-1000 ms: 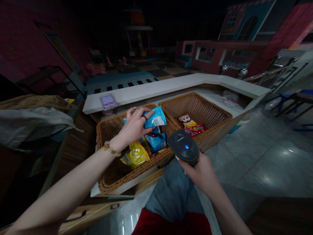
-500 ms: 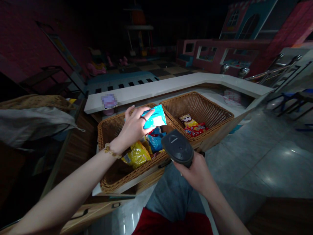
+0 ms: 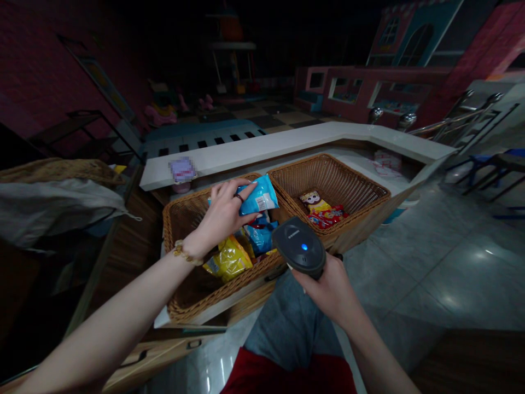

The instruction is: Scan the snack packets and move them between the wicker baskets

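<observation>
My left hand [image 3: 227, 210] grips a light-blue snack bag [image 3: 259, 196] above the left wicker basket [image 3: 174, 306], and a barcode label faces the scanner side. In my right hand [image 3: 328, 287] is a dark barcode scanner [image 3: 301, 249], its head pointed toward the bag with a gap between them and a blue light lit on top. Inside the left basket lie a yellow snack bag [image 3: 229, 260] and a blue snack bag [image 3: 260, 235], partly overlapped by others. The right wicker basket [image 3: 361, 186] holds a brown-and-yellow packet [image 3: 315, 201] and a red packet [image 3: 328, 217].
Both baskets sit on a counter behind a raised white ledge [image 3: 254, 150]. A pixelated purple item [image 3: 182, 169] stands at its left end. Cloth bags [image 3: 57, 200] lie at left. Below are wooden drawers [image 3: 164, 355]; metal railings [image 3: 451, 117] rise at right.
The bright light on the blue bag has gone, so its barcode now shows. A blue light has come on atop the scanner. Both hands stay nearly in place.
</observation>
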